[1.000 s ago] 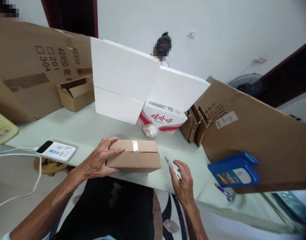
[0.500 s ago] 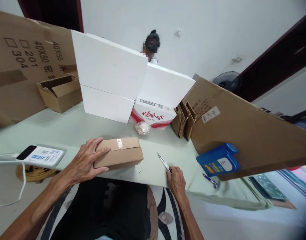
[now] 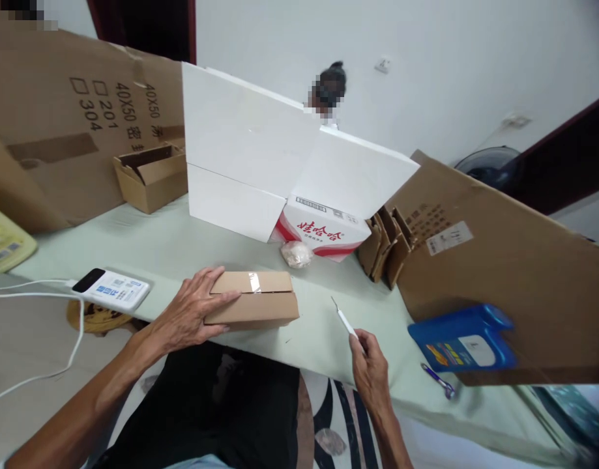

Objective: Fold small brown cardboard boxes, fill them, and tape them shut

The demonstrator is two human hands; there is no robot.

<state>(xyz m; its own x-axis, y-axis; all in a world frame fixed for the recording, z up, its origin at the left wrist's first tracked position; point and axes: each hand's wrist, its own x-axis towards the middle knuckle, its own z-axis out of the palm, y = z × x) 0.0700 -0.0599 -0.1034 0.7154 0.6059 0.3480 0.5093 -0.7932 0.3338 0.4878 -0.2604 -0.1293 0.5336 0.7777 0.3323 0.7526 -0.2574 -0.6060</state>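
A small taped cardboard box (image 3: 260, 301) lies near the front edge of the pale green table (image 3: 182, 247). My left hand (image 3: 189, 312) rests on its left end, fingers curled over the top and front. To the right, my right hand (image 3: 370, 365) is closed around a thin white pen-like tool (image 3: 344, 319) whose tip points up and left toward the box, held a little above the table.
White board panels (image 3: 250, 150) and a red-and-white carton (image 3: 323, 231) stand behind. An open cardboard box (image 3: 150, 176), folded cartons (image 3: 387, 244), a blue container (image 3: 463, 339), a purple pen (image 3: 438, 380), a power bank (image 3: 113, 290) with cable, a large cardboard sheet (image 3: 499, 260). Another person sits behind the panels.
My right hand went from open beside the tool to closed on it and has lifted it off the table. My left hand stays on the box.
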